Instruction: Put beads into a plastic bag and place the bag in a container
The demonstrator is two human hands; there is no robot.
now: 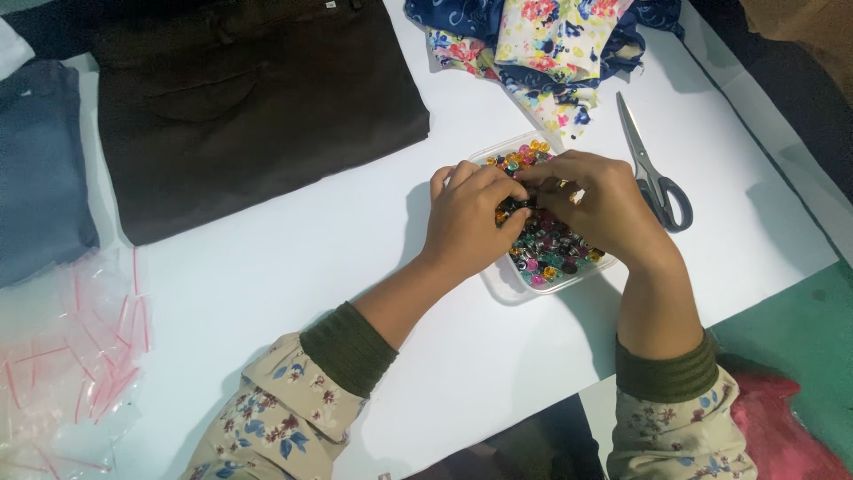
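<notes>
Now both my hands are together over the clear plastic box [498, 286] of colourful beads [555, 249], which stands on the white table [355, 267], toward its far right part. My left hand [468, 218] and my right hand [604, 209] meet fingertip to fingertip, and between them they pinch one small dark piece [524, 204]. It is too small to say what kind of piece it is. I judge that I am at the step of picking or joining one piece out of the box; the next move calls for a fine, steady grip, so the piece does not fall back among the others.

The piece seems to lie with its long axis from left to right, between my two hands, but I cannot tell this surely.

Grey-handled scissors [653, 173] lie just right of the box, points toward the far edge. A dark folded cloth [258, 107] lies at the far left, flowered fabric [542, 44] at the far edge, and small plastic bags [71, 356] at the near left corner.
</notes>
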